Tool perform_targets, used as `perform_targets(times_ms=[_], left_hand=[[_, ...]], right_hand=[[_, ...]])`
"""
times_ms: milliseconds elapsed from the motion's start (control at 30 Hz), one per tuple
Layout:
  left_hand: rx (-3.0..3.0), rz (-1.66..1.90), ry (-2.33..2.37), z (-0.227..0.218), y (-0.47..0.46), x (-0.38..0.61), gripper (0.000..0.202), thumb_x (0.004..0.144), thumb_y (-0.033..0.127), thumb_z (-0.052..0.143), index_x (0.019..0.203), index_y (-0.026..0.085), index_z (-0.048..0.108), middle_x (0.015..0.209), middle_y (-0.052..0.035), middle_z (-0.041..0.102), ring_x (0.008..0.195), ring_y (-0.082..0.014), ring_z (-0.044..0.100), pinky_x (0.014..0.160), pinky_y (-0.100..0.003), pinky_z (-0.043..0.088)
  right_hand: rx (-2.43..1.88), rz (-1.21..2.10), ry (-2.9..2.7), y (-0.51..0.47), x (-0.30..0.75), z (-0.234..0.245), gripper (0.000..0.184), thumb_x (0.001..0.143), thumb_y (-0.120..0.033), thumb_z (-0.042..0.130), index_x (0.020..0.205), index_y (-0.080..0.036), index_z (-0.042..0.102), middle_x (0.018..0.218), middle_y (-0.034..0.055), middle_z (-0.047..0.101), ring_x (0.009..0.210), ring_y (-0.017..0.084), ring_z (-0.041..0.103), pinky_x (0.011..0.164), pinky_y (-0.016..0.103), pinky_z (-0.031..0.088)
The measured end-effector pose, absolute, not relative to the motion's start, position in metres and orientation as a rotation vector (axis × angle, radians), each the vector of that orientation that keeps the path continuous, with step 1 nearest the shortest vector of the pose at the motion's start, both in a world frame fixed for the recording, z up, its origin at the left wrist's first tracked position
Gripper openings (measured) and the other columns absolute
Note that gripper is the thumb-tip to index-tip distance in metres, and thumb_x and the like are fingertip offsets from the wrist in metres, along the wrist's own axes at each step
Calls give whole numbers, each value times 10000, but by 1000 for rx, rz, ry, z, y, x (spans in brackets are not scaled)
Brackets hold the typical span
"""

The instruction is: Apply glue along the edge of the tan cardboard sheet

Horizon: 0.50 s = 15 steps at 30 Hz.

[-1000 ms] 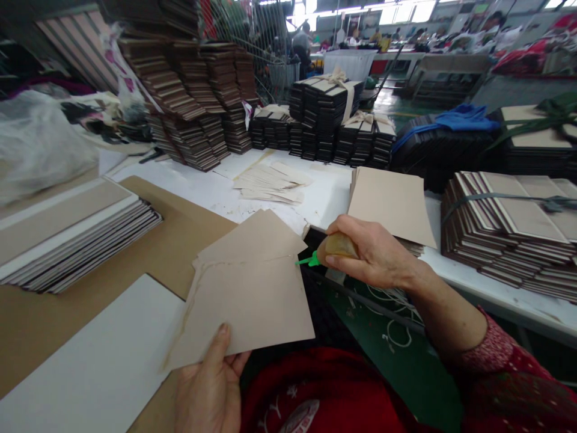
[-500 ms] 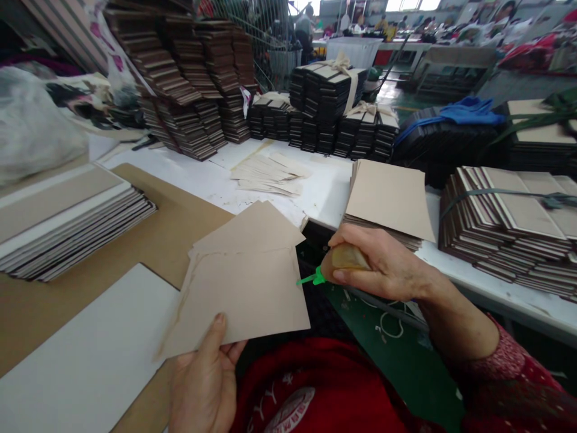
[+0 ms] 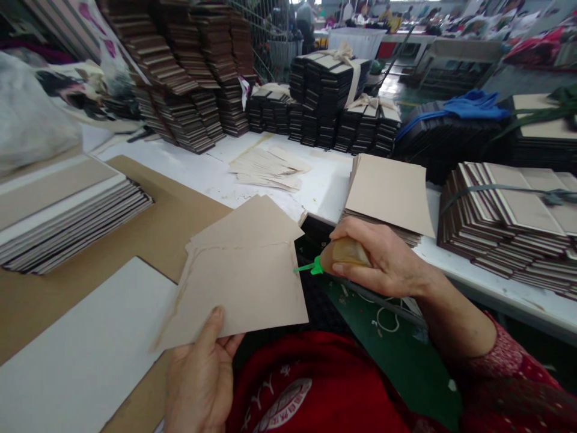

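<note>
My left hand (image 3: 202,376) pinches the near edge of a tan card sheet (image 3: 246,291), thumb on top, holding it out over the table's edge. A second tan sheet (image 3: 252,224) lies under and behind it. My right hand (image 3: 376,258) is closed round a small amber glue bottle (image 3: 347,254) with a green nozzle (image 3: 306,267). The nozzle tip touches the right edge of the held sheet. A pale line of glue runs along the sheet's top and left edges.
A white board (image 3: 85,355) lies on brown card (image 3: 157,231) to my left. A pile of tan sheets (image 3: 390,192) sits right of centre, strapped bundles (image 3: 509,216) farther right, a flat board stack (image 3: 58,216) at the left. Dark tied stacks (image 3: 329,102) line the back. People work far behind.
The view has tipped slightly, so both hands and the sheet sit a little lower and left. The nozzle stays at the sheet's right edge, barely moving down it.
</note>
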<state>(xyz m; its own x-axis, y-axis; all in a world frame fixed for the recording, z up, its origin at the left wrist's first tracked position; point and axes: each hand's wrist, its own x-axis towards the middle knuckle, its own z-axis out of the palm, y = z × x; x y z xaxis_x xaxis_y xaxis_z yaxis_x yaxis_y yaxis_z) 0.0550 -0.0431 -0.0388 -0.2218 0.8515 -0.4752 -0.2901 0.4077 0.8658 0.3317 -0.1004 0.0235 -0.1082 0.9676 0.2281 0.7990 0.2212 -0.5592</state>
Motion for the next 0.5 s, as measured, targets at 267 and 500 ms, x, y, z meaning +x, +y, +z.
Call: perform_targets(times_ms=[267, 500], left_hand=[[556, 1143, 1424, -37, -43, 57, 432, 791, 113, 661, 1179, 302, 636, 1238, -45, 631, 1020, -203, 641, 859, -446, 550], [566, 1142, 1421, -37, -44, 56, 437, 787, 122, 660, 1181, 310, 638, 1249, -49, 625, 1013, -200, 639, 742, -327, 592]], right_hand=[[-1553, 658, -2029, -108, 329, 31, 290, 826, -322, 646, 1051, -181, 527, 899, 21, 567, 753, 169, 508, 639, 275, 358], [-1561, 658, -1997, -114, 328, 34, 286, 832, -325, 643, 1049, -178, 527, 899, 24, 573, 763, 167, 516, 641, 272, 357]])
